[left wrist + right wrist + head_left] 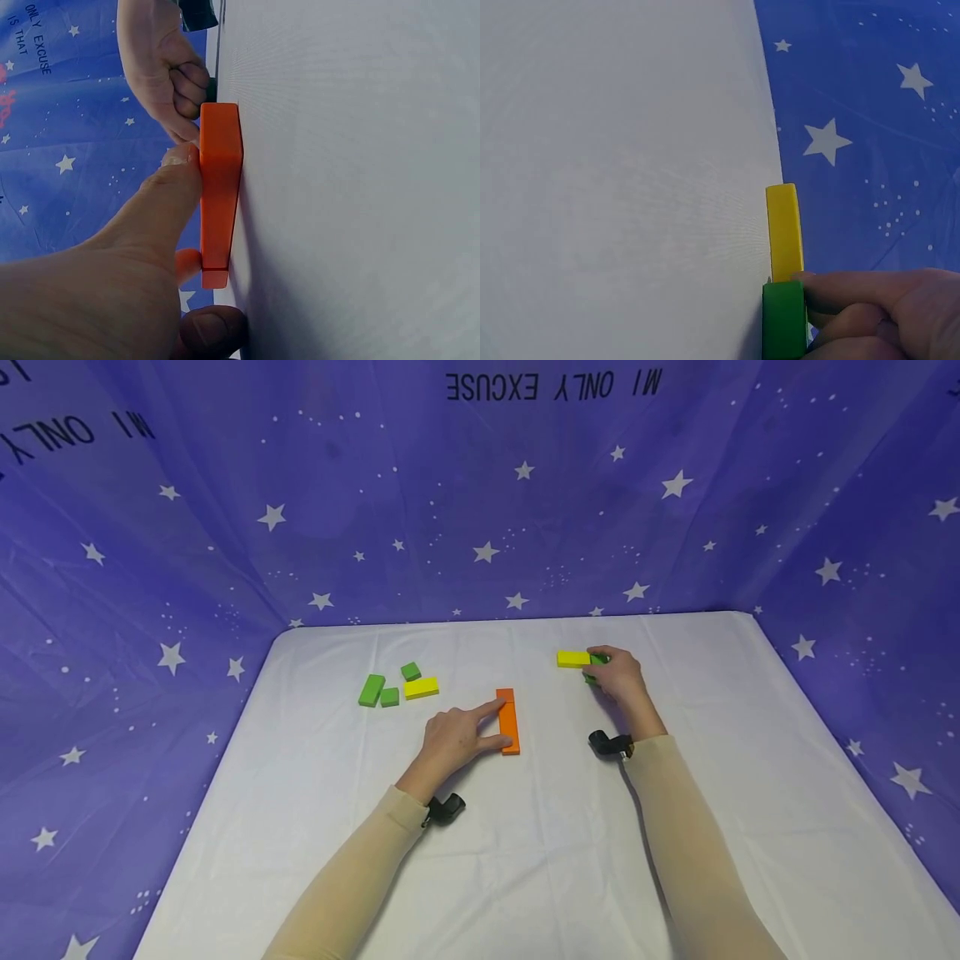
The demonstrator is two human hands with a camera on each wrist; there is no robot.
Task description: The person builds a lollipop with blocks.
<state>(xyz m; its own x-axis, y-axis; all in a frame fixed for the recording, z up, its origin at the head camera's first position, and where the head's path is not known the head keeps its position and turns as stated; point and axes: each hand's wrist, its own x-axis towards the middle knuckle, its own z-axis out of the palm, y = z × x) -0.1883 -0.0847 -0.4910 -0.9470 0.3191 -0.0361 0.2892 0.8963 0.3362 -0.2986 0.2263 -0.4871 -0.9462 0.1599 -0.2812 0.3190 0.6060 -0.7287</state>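
Observation:
My left hand (452, 737) rests its outstretched thumb and index finger on a row of orange blocks. A long orange block (509, 725) lies nearer me, with a short orange block (505, 694) at its far end. In the left wrist view, the thumb presses the long block's upper face. Farther back, my right hand (618, 675) has its fingers bent around a green block (784, 321), which they partly hide in the head view. Against that green block's end lies a yellow block (573, 659). A fingertip touches where the two meet in the right wrist view.
Left of the orange row, a long green block (371, 690), two small green blocks (389, 697) and another yellow block (422, 687) lie loose. A white cloth covers the table (480, 877); a purple starry curtain (480, 510) stands behind its far edge.

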